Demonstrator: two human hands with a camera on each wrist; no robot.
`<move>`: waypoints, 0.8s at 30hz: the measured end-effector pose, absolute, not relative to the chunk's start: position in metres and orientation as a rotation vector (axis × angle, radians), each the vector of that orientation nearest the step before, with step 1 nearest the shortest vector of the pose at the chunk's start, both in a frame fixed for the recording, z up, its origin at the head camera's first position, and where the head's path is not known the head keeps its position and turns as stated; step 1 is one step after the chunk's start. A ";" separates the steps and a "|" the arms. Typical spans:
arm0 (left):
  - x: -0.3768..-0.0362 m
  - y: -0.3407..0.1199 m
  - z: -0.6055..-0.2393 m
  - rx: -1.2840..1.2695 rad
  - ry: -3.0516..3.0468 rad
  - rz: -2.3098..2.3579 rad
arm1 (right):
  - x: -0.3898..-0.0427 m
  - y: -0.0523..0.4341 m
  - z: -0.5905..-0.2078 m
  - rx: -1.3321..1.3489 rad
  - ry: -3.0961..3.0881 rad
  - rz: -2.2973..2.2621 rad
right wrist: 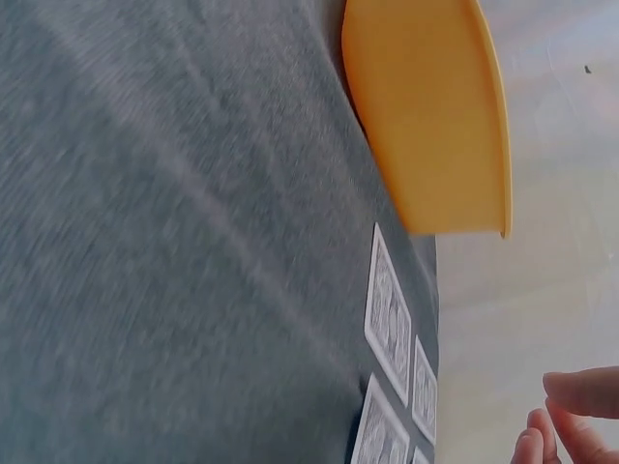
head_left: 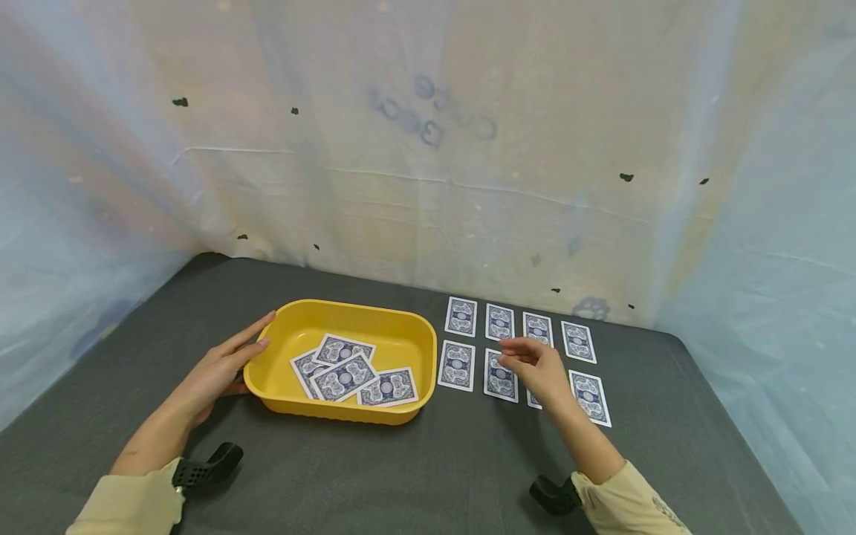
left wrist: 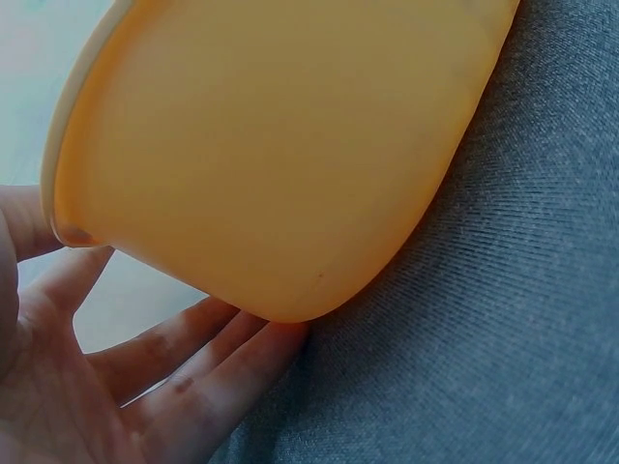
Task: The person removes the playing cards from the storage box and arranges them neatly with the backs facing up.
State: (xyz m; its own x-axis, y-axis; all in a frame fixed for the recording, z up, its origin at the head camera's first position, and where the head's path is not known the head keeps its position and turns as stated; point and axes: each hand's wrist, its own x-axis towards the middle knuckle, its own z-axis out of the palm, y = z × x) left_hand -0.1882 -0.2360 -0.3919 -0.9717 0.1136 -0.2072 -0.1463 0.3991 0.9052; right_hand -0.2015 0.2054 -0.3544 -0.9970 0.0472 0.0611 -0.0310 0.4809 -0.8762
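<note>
A yellow plastic tray (head_left: 361, 312) stands on the dark cloth, with several blue-backed playing cards (head_left: 344, 377) lying loosely overlapped inside. My left hand (head_left: 217, 371) is at its left end, fingertips touching the rim and outer wall; the left wrist view shows long, fairly straight fingers (left wrist: 193, 377) against the tray. To the tray's right, more playing cards (head_left: 457, 365) lie face down in two rows. Over the front row hovers my right hand (head_left: 538, 371), thumb and fingertips close together, with no card visible between them. It partly hides a front-row card (head_left: 533, 400).
A dark cloth-covered table (head_left: 388, 475) spreads under everything. Pale, marked plastic sheeting (head_left: 414, 208) hangs along the back and both sides. Black wrist straps (head_left: 207, 468) sit at both cuffs, just above the cloth.
</note>
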 end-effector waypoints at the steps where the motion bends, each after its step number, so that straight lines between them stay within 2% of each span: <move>1: -0.188 -0.236 -0.392 -0.029 2.421 1.602 | -0.202 0.203 -0.355 -0.004 -2.632 1.568; 24: -0.188 -0.236 -0.390 -0.035 2.417 1.590 | -0.212 0.155 -0.349 0.129 -2.631 1.644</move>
State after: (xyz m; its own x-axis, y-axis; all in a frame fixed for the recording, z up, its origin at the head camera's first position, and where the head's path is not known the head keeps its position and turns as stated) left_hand -0.1883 -0.2363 -0.3899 -0.9691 0.1150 -0.2182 -0.1548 0.4052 0.9010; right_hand -0.2123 0.1551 -0.3488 -0.9959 -0.0507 0.0751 -0.0898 0.4361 -0.8954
